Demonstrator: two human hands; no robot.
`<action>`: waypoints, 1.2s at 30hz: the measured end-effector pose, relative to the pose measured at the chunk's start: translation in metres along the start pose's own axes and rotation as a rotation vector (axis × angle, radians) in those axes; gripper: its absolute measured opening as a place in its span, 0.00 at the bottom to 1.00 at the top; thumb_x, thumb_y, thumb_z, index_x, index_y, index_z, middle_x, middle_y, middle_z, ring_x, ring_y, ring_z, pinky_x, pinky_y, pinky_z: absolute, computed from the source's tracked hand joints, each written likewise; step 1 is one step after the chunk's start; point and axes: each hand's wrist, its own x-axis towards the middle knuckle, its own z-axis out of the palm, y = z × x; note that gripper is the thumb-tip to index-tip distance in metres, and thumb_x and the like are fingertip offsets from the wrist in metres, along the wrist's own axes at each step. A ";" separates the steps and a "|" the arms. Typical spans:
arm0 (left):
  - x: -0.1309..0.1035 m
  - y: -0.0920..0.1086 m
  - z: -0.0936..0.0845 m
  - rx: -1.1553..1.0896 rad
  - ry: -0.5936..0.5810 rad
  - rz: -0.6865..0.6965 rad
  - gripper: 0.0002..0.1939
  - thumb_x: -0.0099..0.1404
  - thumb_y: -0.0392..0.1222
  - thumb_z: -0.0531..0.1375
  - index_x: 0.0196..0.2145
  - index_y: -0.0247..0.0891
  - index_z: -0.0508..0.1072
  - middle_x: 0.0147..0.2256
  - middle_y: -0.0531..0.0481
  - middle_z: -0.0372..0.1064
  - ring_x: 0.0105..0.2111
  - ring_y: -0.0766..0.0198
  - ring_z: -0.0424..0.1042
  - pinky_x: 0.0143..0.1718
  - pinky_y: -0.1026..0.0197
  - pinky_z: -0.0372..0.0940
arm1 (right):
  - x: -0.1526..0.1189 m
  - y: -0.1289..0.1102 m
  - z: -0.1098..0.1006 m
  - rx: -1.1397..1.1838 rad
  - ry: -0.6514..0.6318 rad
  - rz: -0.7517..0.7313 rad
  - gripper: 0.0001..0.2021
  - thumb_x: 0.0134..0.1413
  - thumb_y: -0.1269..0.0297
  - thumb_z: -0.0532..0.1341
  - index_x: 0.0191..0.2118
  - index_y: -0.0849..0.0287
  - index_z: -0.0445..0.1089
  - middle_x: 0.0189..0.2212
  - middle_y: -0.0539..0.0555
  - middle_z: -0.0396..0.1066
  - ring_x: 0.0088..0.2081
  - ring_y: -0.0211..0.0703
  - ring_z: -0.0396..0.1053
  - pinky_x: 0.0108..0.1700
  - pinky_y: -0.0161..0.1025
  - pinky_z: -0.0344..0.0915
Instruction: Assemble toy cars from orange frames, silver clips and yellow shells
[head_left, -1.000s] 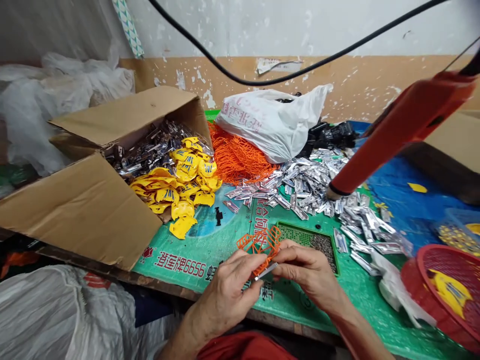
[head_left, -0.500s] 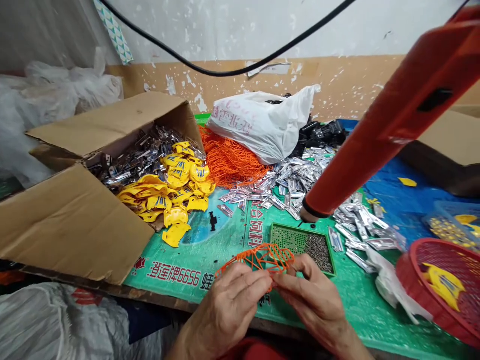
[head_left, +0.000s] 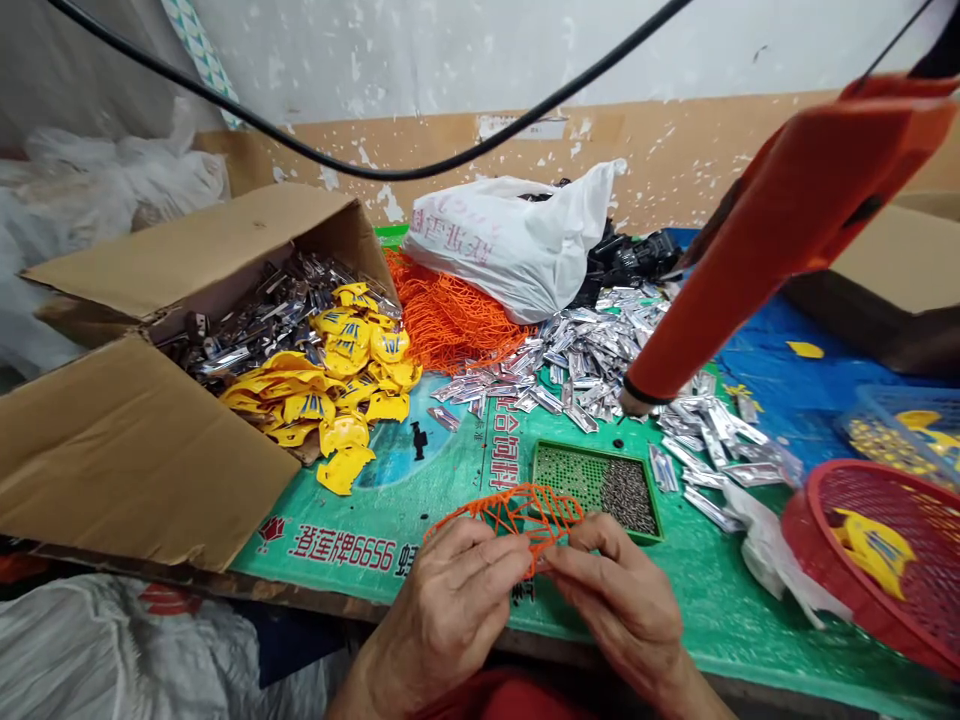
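Note:
My left hand [head_left: 457,590] is closed round an orange plastic lattice piece [head_left: 525,510], which sticks up beyond the fingers over the table's front edge. Beside it, my right hand [head_left: 626,590] pinches at the near right side of the same piece, its fingertips almost meeting the left ones. What lies between the right fingertips is too small and hidden to name. Just behind the hands sits a green tray [head_left: 536,465] of small metal screws. An orange-red electric screwdriver [head_left: 780,240] hangs above the tray's right, tip down.
At left, a tipped cardboard box [head_left: 150,450] spills metal parts and yellow printed pieces [head_left: 345,430]. Behind are orange lattice pieces [head_left: 457,320], a white plastic bag [head_left: 510,240] and silvery strips [head_left: 592,360]. A red basket [head_left: 817,550] stands right. A black cable [head_left: 420,172] crosses above.
The view has shifted slightly, and the hanging screwdriver has swung a little. Both hands stay at the orange lattice piece, with the right fingertips only slightly moved.

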 end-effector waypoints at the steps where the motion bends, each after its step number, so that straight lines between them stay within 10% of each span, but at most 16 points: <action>1: -0.001 0.000 0.001 -0.005 -0.002 0.003 0.33 0.57 0.22 0.55 0.58 0.42 0.62 0.44 0.46 0.76 0.36 0.58 0.69 0.38 0.53 0.67 | 0.000 0.000 0.000 0.003 -0.002 0.000 0.20 0.52 0.77 0.61 0.47 0.47 0.73 0.24 0.50 0.63 0.26 0.36 0.64 0.25 0.32 0.63; 15: -0.006 -0.001 0.006 -0.113 -0.009 -0.022 0.38 0.56 0.19 0.54 0.62 0.43 0.57 0.48 0.45 0.73 0.42 0.57 0.69 0.44 0.52 0.67 | -0.005 0.000 0.004 0.046 0.001 0.022 0.21 0.51 0.78 0.61 0.47 0.47 0.72 0.24 0.49 0.62 0.26 0.36 0.62 0.25 0.32 0.61; 36: 0.003 0.005 0.006 -0.014 0.081 0.032 0.20 0.58 0.21 0.56 0.48 0.30 0.68 0.43 0.44 0.75 0.36 0.61 0.68 0.37 0.57 0.69 | -0.008 0.005 0.006 0.070 -0.031 0.006 0.14 0.53 0.77 0.61 0.43 0.54 0.71 0.26 0.48 0.62 0.28 0.34 0.62 0.27 0.31 0.62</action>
